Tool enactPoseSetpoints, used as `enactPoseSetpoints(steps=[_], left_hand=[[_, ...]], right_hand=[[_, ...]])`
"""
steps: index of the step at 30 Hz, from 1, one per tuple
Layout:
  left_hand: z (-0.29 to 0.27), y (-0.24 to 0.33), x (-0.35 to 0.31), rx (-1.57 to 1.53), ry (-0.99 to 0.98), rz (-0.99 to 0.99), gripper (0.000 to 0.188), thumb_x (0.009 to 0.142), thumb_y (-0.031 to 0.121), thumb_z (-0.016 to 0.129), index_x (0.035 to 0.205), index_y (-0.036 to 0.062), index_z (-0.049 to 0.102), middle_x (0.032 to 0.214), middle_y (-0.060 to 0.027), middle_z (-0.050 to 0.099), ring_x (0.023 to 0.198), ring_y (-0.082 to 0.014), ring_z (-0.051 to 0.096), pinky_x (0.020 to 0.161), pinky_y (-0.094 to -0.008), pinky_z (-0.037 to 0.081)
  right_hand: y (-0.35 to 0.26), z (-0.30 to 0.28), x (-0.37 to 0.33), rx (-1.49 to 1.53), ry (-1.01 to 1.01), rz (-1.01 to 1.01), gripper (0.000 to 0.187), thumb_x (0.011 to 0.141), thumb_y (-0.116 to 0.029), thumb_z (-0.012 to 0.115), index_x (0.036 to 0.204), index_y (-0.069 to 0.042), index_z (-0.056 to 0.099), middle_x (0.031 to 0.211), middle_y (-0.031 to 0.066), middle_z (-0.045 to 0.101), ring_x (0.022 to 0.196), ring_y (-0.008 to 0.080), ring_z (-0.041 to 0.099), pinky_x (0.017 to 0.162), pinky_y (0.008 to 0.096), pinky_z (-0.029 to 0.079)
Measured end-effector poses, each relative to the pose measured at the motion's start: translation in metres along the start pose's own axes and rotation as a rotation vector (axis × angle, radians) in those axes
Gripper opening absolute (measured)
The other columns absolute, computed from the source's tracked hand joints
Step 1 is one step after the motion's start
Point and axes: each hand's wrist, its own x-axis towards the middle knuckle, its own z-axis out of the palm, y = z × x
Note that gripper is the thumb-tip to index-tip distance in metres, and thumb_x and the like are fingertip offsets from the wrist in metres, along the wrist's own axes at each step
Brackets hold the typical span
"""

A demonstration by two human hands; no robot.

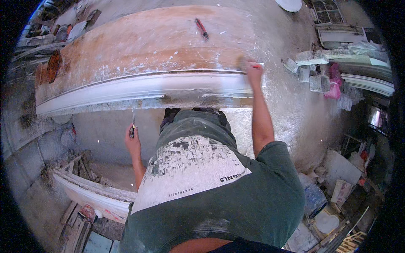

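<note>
A long white moulding with stepped ridges lies along the near edge of the wooden table. Over its right end, my right hand is closed on a brush with a tan head and a bit of red by the fingers; motion blurs it. Lower down on the left, my left hand grips a thin-bladed tool by its dark handle. That blade points up toward the moulding's near edge; I cannot tell whether it touches.
Red-handled pliers lie far back on the table, among white smears. A rusty brown round piece sits at its left end. Another white moulding rests at lower left. Clear containers and stacked mouldings stand at right.
</note>
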Motion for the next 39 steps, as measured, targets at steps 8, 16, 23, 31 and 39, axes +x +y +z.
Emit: enactPoseSetpoints(steps=[8,16,23,31,39], left_hand=[[0.034,0.06,-0.001,0.008,-0.04,0.105,0.028,0.09,0.02,0.064,0.116,0.0082,0.063,0.091,-0.0053,0.064,0.081,-0.0134,0.057,0.075,-0.0283,0.046],[0.038,0.097,-0.031,0.119,-0.109,0.099,0.03,0.088,0.017,0.066,0.117,0.01,0.063,0.088,-0.0057,0.064,0.079,-0.0112,0.057,0.073,-0.0268,0.046],[0.018,-0.031,-0.088,-0.07,0.219,-0.177,0.03,0.086,0.017,0.068,0.114,0.0097,0.064,0.084,-0.0071,0.066,0.077,-0.0126,0.059,0.071,-0.0284,0.048],[-0.028,-0.08,-0.097,-0.172,0.307,-0.319,0.028,0.087,0.02,0.067,0.112,0.0086,0.063,0.084,-0.0068,0.066,0.077,-0.0124,0.059,0.071,-0.0286,0.048],[-0.109,-0.184,-0.042,-0.405,0.541,-0.362,0.031,0.086,0.026,0.068,0.11,0.0077,0.063,0.084,-0.0107,0.066,0.073,-0.017,0.063,0.067,-0.031,0.048]], right_hand=[[-0.039,0.069,-0.004,-0.353,-0.173,-0.179,0.014,0.073,-0.016,0.065,0.082,-0.005,0.069,0.077,0.0065,0.068,0.071,0.0201,0.063,0.065,0.0346,0.049],[0.012,0.104,0.008,-0.239,-0.3,0.096,0.025,0.078,-0.022,0.054,0.075,0.001,0.062,0.083,0.0191,0.065,0.08,0.0326,0.061,0.072,0.044,0.047],[0.039,-0.133,0.099,-0.88,0.073,-0.531,0.026,0.083,-0.024,0.064,0.1,-0.005,0.069,0.09,0.0069,0.069,0.078,0.0215,0.061,0.078,0.0348,0.048],[-0.055,-0.026,0.024,-1.155,0.067,-0.423,0.018,0.084,-0.018,0.059,0.077,-0.001,0.063,0.074,0.0093,0.066,0.07,0.0239,0.062,0.069,0.0374,0.049],[-0.179,0.259,-0.08,-0.415,-0.29,-0.613,0.014,0.084,-0.009,0.062,0.091,0.0,0.068,0.09,0.0122,0.069,0.078,0.0222,0.065,0.072,0.0337,0.05]])
